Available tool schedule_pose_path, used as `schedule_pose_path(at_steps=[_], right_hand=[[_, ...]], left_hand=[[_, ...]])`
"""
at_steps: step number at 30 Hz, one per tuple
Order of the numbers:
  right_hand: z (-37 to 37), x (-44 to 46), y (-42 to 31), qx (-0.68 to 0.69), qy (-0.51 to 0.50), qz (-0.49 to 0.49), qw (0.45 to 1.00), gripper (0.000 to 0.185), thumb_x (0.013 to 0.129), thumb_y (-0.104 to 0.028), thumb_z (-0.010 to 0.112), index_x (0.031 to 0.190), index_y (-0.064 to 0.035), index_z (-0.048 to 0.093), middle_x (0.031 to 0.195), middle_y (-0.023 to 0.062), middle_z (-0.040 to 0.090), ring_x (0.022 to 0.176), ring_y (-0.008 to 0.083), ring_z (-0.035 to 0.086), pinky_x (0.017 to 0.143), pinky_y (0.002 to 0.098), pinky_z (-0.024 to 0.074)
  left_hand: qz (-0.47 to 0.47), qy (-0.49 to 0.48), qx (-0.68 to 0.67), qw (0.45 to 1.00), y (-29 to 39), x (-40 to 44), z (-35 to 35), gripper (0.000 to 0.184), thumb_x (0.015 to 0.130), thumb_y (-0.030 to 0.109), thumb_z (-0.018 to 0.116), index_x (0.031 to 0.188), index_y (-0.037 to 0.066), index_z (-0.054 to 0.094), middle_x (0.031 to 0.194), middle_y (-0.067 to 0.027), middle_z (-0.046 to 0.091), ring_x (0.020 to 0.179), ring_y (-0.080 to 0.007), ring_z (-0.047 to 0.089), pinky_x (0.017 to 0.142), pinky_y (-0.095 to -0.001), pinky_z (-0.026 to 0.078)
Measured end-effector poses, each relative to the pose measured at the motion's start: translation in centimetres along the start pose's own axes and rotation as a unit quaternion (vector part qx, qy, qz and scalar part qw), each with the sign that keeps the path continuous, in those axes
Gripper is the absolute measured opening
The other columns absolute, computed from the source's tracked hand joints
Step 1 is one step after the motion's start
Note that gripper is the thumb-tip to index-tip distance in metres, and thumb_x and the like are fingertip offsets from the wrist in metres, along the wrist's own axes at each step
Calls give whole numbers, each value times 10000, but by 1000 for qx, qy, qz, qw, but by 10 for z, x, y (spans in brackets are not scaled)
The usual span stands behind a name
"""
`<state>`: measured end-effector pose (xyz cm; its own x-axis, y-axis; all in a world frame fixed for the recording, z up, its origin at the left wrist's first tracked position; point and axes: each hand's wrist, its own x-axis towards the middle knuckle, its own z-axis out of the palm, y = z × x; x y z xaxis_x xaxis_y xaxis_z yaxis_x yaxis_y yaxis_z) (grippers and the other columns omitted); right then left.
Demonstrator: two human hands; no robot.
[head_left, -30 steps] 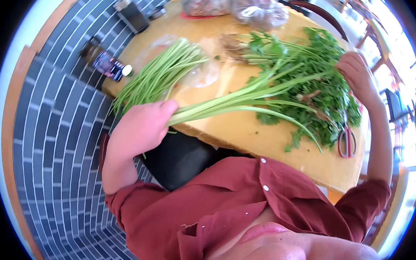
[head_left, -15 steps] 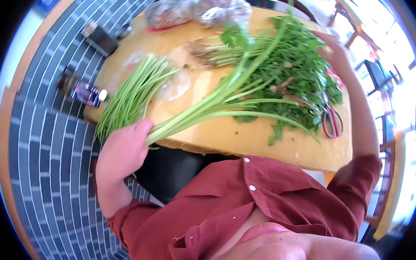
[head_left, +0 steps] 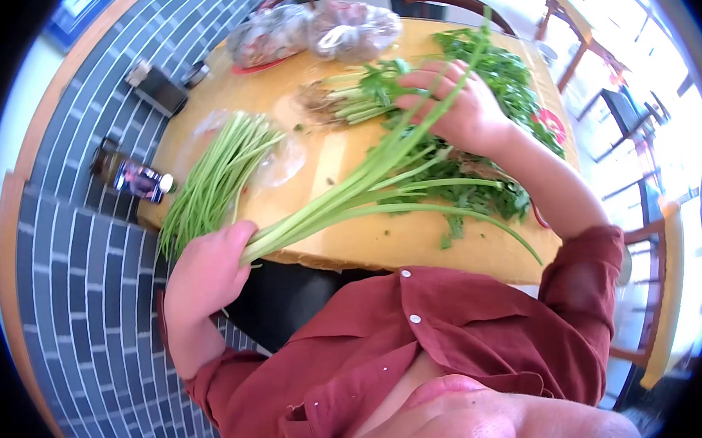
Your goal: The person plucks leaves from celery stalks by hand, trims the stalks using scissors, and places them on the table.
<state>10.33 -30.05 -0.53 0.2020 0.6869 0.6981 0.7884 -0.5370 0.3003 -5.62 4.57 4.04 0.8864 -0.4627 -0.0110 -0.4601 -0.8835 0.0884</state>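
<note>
Judged partway along: mostly leafless stalks (head_left: 223,162) are lying piled on the counter (head_left: 423,247), while a leafy bunch (head_left: 513,79) with fibrous brown roots (head_left: 318,99) is awaiting handling. The left hand (head_left: 212,264) is grasping long, smooth, pale-green stems (head_left: 327,204) over the near edge; the right hand (head_left: 460,112) is curving beside their tops, its grip impossible to tell.

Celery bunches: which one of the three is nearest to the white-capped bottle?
The bare celery stalks beside that bottle, partly on clear plastic; the second bunch is in the left hand, and the third bunch shows brown roots.
</note>
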Motion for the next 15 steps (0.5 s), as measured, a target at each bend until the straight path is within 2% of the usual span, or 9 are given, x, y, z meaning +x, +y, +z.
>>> schedule_pose_path(at_steps=[1,3,4,6,11,15], right_hand=[[5,0,2,3,-2,6,1000,211,720,-153,625,930,-171,641,1035,-7,609,958,198,562,809,343,461],[5,5,6,19,-29,-24,999,243,693,-94,617,935,-120,630,881,32,587,840,210,583,723,356,473],[8,6,8,14,27,-44,999,277,661,-72,633,937,-100,618,870,41,583,807,214,589,675,344,488],[9,8,2,-34,45,-36,998,278,663,-59,662,933,-82,598,899,59,586,779,221,608,633,335,524],[16,-1,-3,33,14,58,998,267,664,-69,709,902,-64,587,953,71,580,732,226,612,574,338,527],[12,2,-8,29,8,52,998,291,657,-82,729,906,-62,581,926,67,584,730,220,610,563,326,519]], left_hand=[[-5,2,-5,1000,-1,-1,0,321,694,19,599,989,58,479,806,-162,580,759,-360,581,643,-440,460],[-10,-1,-18,1000,-6,-2,3,299,700,22,588,977,57,482,799,-164,581,752,-360,584,634,-440,461],[-12,-2,-26,1000,-8,-3,4,287,703,24,582,971,57,483,795,-165,581,749,-361,585,629,-440,461],[-35,-35,-30,998,-10,-3,1,343,685,30,604,1006,61,487,804,-166,582,777,-358,588,656,-437,465],[-48,-63,-30,996,-7,-3,-1,367,687,37,619,1029,70,490,779,-164,584,754,-358,595,644,-435,469],[-37,-49,-33,998,-9,-3,1,363,691,38,623,1028,72,492,768,-162,585,740,-359,597,634,-435,471]])
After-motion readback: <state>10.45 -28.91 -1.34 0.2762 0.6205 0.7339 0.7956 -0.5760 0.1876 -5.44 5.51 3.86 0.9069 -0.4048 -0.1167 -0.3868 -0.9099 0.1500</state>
